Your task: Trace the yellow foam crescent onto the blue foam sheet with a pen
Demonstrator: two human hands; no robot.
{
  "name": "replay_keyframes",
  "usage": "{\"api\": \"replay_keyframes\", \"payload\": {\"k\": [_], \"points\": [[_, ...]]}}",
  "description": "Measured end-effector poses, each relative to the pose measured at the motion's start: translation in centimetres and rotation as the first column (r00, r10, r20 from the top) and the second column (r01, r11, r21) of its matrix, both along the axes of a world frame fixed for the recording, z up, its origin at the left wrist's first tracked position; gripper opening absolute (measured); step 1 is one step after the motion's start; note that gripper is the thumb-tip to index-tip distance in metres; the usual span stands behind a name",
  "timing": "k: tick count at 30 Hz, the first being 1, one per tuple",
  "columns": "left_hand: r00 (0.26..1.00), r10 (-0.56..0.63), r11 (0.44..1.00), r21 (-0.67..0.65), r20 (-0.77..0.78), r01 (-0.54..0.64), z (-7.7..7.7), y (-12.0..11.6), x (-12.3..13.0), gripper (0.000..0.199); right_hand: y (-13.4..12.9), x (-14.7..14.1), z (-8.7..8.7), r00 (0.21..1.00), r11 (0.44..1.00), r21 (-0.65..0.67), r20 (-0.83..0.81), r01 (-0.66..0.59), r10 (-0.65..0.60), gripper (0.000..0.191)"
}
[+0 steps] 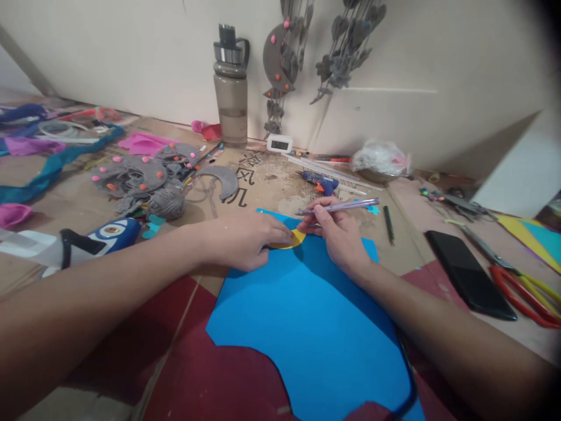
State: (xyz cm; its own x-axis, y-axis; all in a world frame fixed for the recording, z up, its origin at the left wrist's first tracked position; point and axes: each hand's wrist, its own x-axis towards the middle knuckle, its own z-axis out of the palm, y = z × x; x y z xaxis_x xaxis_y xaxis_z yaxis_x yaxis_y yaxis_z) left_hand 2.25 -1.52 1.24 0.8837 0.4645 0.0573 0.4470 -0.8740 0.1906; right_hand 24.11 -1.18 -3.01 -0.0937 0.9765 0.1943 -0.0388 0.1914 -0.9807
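A large sheet of blue paper (298, 316) lies in front of me, its near edge cut into a curve. Near its far edge sits a yellow paper piece (298, 238) with a rounded edge. My left hand (245, 237) presses that piece down with its fingers together, covering much of it. My right hand (339, 234) grips a pale purple pen (350, 206) in a slant; its fingertips are at the right end of the yellow piece.
Behind the paper are a glue gun (322, 182), a water bottle (231, 93) and a small digital clock (279, 144). Grey felt pieces (135, 175) and a blue tape dispenser (109, 234) lie left. To the right are a phone (468, 272), scissors (517, 286) and a pencil (388, 225).
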Motion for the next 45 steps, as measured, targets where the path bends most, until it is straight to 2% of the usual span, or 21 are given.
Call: {"api": "replay_keyframes", "payload": {"k": [4,7,9,10,12,16,19,24,30,33,38,45], "points": [[0.997,0.031,0.999,0.029,-0.064,-0.029,0.3,-1.2,1.1,0.047,-0.3,-0.1,0.2,0.998,1.000,0.005,0.066,0.006,-0.007,0.035],[0.979,0.118,0.988,0.118,-0.164,-0.099,0.0,-2.6,2.4,0.040,-0.4,-0.2,0.3,0.995,1.000,0.020,0.102,0.002,-0.004,0.035],[0.970,0.143,0.975,0.195,-0.194,-0.105,-0.4,-3.7,3.3,0.031,-0.4,-0.2,0.3,0.992,1.000,0.026,0.128,-0.007,0.004,0.034],[0.968,0.162,0.962,0.249,-0.192,-0.112,-0.5,-4.3,3.7,0.031,-0.4,-0.2,0.3,0.990,0.999,0.031,0.142,-0.012,0.007,0.034],[0.965,0.219,0.937,0.308,-0.146,-0.166,-0.9,-5.2,4.5,0.042,-0.4,-0.2,0.2,0.985,0.999,0.047,0.171,-0.018,0.010,0.033],[0.940,0.326,0.914,0.287,-0.101,-0.286,-1.5,-5.8,5.3,0.073,-0.4,0.0,0.1,0.976,0.997,0.068,0.219,-0.026,0.011,0.030],[0.927,0.374,0.900,0.255,-0.035,-0.353,-1.7,-5.8,5.3,0.082,-0.4,0.0,0.2,0.975,0.997,0.068,0.220,-0.038,0.022,0.030],[0.897,0.442,0.878,0.217,-0.027,-0.426,-1.6,-5.7,5.2,0.080,-0.5,-0.1,0.3,0.975,0.998,0.050,0.222,-0.038,0.026,0.031],[0.901,0.433,0.887,0.193,-0.028,-0.420,-1.8,-5.8,5.0,0.071,-0.5,-0.1,0.3,0.972,0.999,0.031,0.234,-0.022,0.014,0.032],[0.897,0.442,0.880,0.212,-0.030,-0.426,-1.9,-6.0,4.9,0.072,-0.5,-0.2,0.4,0.969,1.000,0.025,0.246,-0.017,0.010,0.033],[0.854,0.518,0.823,0.305,-0.055,-0.479,-1.9,-6.3,4.7,0.076,-0.4,-0.2,0.4,0.963,0.999,0.037,0.270,-0.020,0.009,0.032],[0.840,0.536,0.819,0.294,-0.083,-0.494,-1.8,-6.4,4.5,0.068,-0.3,-0.2,0.2,0.957,0.999,0.039,0.288,-0.033,0.020,0.030]]}}
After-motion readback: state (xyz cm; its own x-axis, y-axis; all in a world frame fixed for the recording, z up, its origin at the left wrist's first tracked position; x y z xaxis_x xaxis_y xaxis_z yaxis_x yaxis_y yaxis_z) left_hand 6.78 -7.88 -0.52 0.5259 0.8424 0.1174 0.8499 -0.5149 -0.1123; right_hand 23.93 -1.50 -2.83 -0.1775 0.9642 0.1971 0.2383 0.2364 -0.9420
